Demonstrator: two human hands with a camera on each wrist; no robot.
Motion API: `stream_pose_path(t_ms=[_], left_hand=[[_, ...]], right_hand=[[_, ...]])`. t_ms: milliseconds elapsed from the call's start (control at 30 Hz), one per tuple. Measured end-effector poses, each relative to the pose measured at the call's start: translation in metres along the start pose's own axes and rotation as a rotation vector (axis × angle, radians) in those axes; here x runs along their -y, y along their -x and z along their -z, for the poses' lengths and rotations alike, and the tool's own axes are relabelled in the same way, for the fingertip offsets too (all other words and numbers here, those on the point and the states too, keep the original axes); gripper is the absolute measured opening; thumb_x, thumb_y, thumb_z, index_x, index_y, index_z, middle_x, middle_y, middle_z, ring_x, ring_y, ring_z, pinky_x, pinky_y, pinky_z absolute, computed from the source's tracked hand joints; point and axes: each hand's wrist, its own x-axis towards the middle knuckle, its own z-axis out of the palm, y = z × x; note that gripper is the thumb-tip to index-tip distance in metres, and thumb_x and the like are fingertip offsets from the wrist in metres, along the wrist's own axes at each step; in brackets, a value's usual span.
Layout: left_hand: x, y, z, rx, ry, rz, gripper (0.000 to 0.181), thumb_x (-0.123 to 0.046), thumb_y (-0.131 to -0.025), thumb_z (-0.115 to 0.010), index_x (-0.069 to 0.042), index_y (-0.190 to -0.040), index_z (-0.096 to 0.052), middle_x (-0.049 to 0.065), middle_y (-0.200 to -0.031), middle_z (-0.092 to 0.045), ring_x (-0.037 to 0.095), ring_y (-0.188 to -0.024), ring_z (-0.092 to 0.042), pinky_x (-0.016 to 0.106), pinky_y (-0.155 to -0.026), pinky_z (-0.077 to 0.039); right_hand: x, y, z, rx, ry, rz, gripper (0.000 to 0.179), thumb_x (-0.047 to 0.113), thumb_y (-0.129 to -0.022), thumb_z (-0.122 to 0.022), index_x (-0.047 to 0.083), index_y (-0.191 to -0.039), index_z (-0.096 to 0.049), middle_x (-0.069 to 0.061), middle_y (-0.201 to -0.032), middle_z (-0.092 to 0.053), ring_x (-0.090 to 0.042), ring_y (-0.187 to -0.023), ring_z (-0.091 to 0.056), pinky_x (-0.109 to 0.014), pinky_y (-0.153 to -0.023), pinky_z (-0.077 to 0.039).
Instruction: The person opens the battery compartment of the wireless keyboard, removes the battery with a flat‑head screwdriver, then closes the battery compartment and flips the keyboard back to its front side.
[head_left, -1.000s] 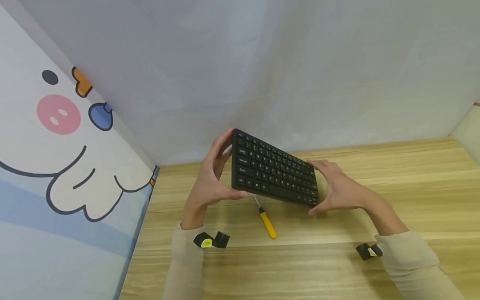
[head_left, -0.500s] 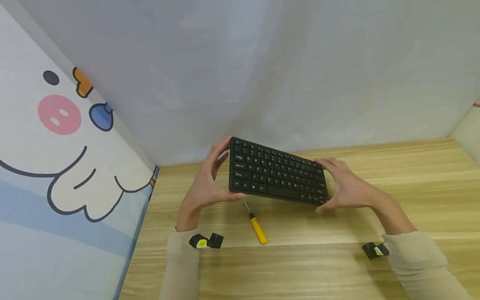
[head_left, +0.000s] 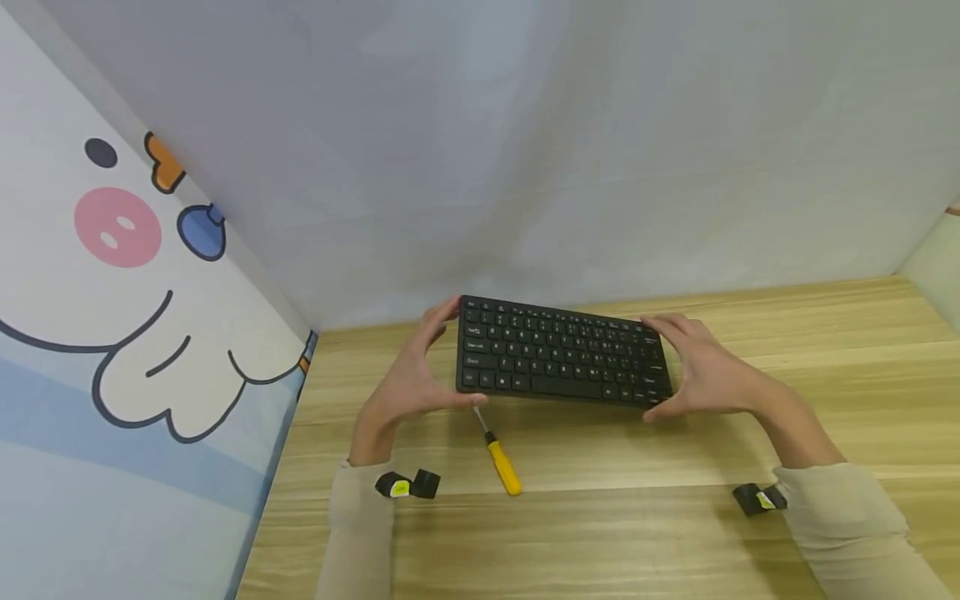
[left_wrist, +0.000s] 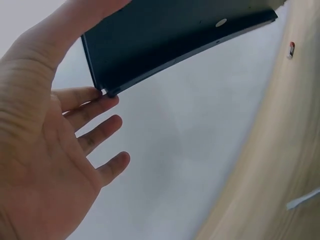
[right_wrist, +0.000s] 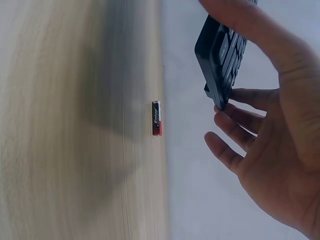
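Note:
A small black keyboard [head_left: 562, 354] is held up over the table, its keys facing the head camera. My left hand [head_left: 408, 379] pinches its left end, thumb at the front edge and fingers at the back corner. At the other end my right hand [head_left: 705, 371] grips it the same way. The left wrist view shows the dark underside of the keyboard [left_wrist: 185, 30] with a small pale oval on it. In the right wrist view the keyboard's end [right_wrist: 217, 60] sits between thumb and fingertips. A screwdriver [head_left: 498, 457] with a yellow handle lies below the keyboard's left part.
A red and black battery [right_wrist: 157, 118] lies on the wooden table [head_left: 600, 533] near its back edge, hidden from the head view. Behind the table rises a pale grey wall [head_left: 562, 167]. A cartoon-printed panel [head_left: 150, 350] stands on the left.
Both hands have lowered the keyboard's left end and turned it flatter to the head view, right end shifting right. In the head view the screwdriver appears further left.

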Motion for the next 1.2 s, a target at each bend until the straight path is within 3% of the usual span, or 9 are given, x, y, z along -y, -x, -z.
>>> stream_pose_path(t_ms=[233,567,800,1067,1200], left_hand=[[0.015,0.002,-0.005,0.038,-0.023,0.106,0.129,-0.018,-0.062,-0.099,-0.030,-0.164,-0.022,0.002,-0.167,-0.031,0.028,-0.154,-0.031,0.053,-0.129,-0.023],[0.031,0.006,-0.012,0.093,-0.073,0.158,0.127,-0.023,-0.065,-0.098,-0.023,-0.165,-0.018,0.008,-0.168,-0.027,0.034,-0.154,-0.030,0.055,-0.128,-0.024],[0.037,0.008,-0.018,0.116,-0.127,0.280,0.130,-0.026,-0.062,-0.099,-0.025,-0.165,-0.018,0.010,-0.168,-0.028,0.036,-0.156,-0.028,0.060,-0.127,-0.023],[0.049,0.013,-0.026,0.151,-0.157,0.354,0.131,-0.030,-0.063,-0.099,-0.022,-0.165,-0.018,0.012,-0.170,-0.024,0.040,-0.160,-0.015,0.064,-0.127,-0.015],[0.056,0.015,-0.030,0.160,-0.162,0.365,0.129,-0.033,-0.062,-0.099,-0.021,-0.165,-0.021,0.011,-0.170,-0.026,0.039,-0.159,-0.018,0.063,-0.127,-0.016]], right_hand=[[-0.005,-0.001,0.002,0.012,0.034,-0.018,0.137,0.055,-0.055,-0.097,0.007,-0.161,-0.025,-0.023,-0.159,-0.031,-0.047,-0.145,-0.030,-0.073,-0.112,-0.034],[-0.005,-0.002,0.004,0.007,0.083,-0.002,0.135,0.055,-0.054,-0.098,0.003,-0.159,-0.030,-0.024,-0.156,-0.036,-0.047,-0.143,-0.033,-0.072,-0.113,-0.033],[-0.002,-0.003,0.005,0.016,0.131,-0.004,0.135,0.055,-0.054,-0.097,-0.001,-0.157,-0.031,-0.026,-0.152,-0.038,-0.047,-0.136,-0.038,-0.070,-0.112,-0.034],[-0.004,-0.004,-0.003,0.017,0.178,0.003,0.135,0.055,-0.052,-0.097,-0.005,-0.155,-0.034,-0.027,-0.150,-0.041,-0.046,-0.134,-0.040,-0.069,-0.113,-0.034],[-0.007,-0.005,-0.008,0.019,0.184,0.006,0.134,0.055,-0.052,-0.097,-0.006,-0.154,-0.036,-0.027,-0.149,-0.043,-0.045,-0.133,-0.041,-0.069,-0.113,-0.034]])
